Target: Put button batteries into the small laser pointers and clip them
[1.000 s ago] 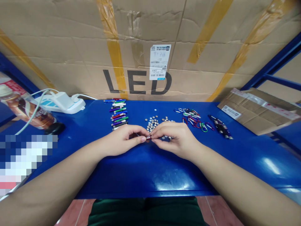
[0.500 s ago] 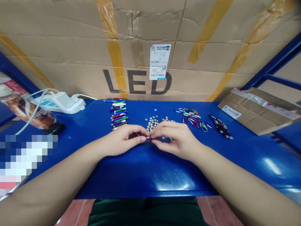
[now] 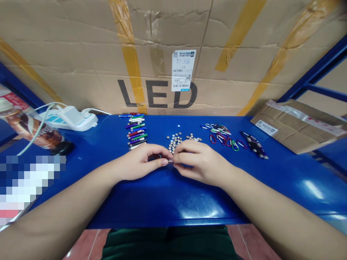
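Blue desk (image 3: 151, 202): smooth, glossy sheet with a straight front edge, throwing back pale blurs of light.
Left hand (image 3: 138, 161): thumb and index finger curved into a ring, their tips pinching a small reddish, metallic-looking piece (image 3: 170, 161).
Right hand (image 3: 197, 162): fingers bunched together, tips at the other end of that piece; whether they grip anything more is hidden.
Held piece: between the two sets of fingertips, above the desk and just on the near side of the discs; mostly covered, so its full shape cannot be told.
Discs (image 3: 173, 144): round, flat, silvery metal, loosely scattered, partly behind the right hand.
Tubes (image 3: 137, 137): slim, shiny cylinders in red, green, blue, purple, silver and black, laid side by side in a column beyond the left hand.
Carabiners (image 3: 235, 145): looped coloured metal clips, tangled in a heap.
Dark pens (image 3: 253, 145): slender, dark cylindrical bodies, bundled near the carabiners.
Cardboard: a huge creased box (image 3: 81, 72) behind, banded with wrinkled amber tape and printed LED; a smaller taped carton (image 3: 300, 130) at right.
Plastic: white power strip (image 3: 78, 121) and a brown-wrapped bottle (image 3: 35, 126) at left.
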`<state>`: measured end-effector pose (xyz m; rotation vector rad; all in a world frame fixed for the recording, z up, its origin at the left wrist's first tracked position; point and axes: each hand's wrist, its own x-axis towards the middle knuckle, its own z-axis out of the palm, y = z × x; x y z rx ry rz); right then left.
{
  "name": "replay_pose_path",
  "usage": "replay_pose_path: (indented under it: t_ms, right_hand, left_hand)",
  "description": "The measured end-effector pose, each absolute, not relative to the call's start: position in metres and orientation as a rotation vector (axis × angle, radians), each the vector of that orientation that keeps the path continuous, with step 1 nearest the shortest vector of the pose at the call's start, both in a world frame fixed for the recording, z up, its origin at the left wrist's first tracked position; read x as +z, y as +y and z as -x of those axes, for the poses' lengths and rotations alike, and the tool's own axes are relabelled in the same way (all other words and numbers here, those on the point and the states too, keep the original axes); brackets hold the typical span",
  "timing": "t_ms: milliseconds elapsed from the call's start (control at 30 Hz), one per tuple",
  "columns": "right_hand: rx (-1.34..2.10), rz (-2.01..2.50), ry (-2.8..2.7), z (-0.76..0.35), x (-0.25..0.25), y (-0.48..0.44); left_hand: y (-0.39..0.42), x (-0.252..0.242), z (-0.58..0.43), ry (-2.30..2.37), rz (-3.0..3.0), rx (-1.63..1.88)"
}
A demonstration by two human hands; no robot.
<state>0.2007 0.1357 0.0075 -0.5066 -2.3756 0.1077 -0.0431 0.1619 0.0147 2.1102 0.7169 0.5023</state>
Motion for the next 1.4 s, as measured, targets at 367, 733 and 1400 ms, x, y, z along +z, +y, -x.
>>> replay_pose_path:
  t_ms: [367, 733, 1400]
  right_hand:
    - [0.038, 0.397, -2.391, -0.202, 0.013, 0.13]
    - [-0.033, 0.386, -2.393, -0.202, 0.015, 0.13]
    - [-0.038, 0.412, -2.47, -0.205, 0.018, 0.131]
  left_hand:
    - [0.16, 0.017, 0.045, 0.622, -2.039, 0.45]
    - [0.161, 0.017, 0.046, 0.613, -1.999, 0.442]
    - [0.157, 0.018, 0.046, 0.559, -1.88, 0.404]
